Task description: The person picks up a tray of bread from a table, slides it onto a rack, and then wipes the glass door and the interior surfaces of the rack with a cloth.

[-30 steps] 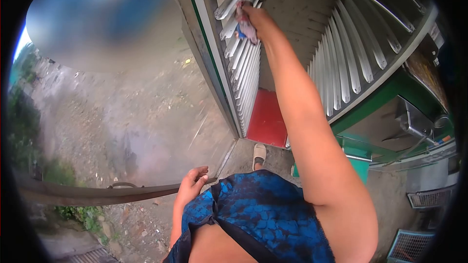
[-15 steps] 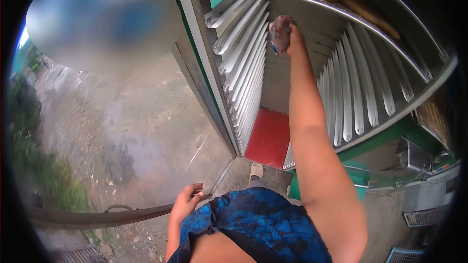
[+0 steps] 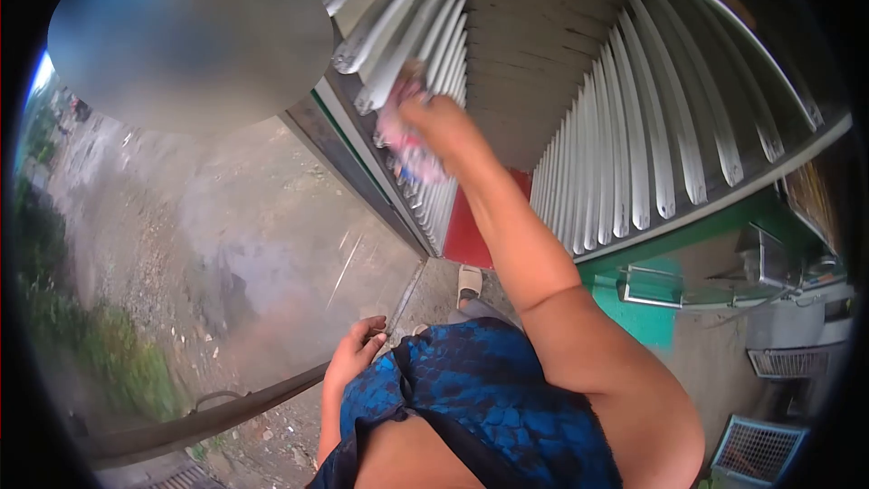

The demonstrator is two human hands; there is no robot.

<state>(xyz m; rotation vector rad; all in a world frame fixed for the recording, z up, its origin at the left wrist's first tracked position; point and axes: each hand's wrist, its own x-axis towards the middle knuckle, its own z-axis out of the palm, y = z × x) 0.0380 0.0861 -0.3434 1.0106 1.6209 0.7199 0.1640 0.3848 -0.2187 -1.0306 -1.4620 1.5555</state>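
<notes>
My right hand (image 3: 444, 131) reaches forward and is closed round a crumpled pinkish cloth (image 3: 418, 158), blurred by motion. It holds the cloth against or close to the front ends of the white slat-like rails (image 3: 398, 27) on the left side of a tall open rack; contact is hard to tell. More such rails (image 3: 656, 127) line the right side, with a grey back panel (image 3: 543, 36) between. Down at my left side, by the blue and black garment (image 3: 489, 371), my left hand (image 3: 356, 350) hangs with its fingers loosely apart, holding nothing.
A red panel (image 3: 468, 226) lies at the rack's bottom, near my shoe (image 3: 469, 281). To the left, beyond a brown rail (image 3: 208, 417), is muddy ground (image 3: 244, 208) with grass. A green-edged counter (image 3: 670, 254) and a wire-mesh crate (image 3: 759, 448) stand at right.
My right hand has brought the cloth from deep inside the rack leftward and nearer, to the left rails. The view has shifted, and the tray with brown loaves has mostly left it.
</notes>
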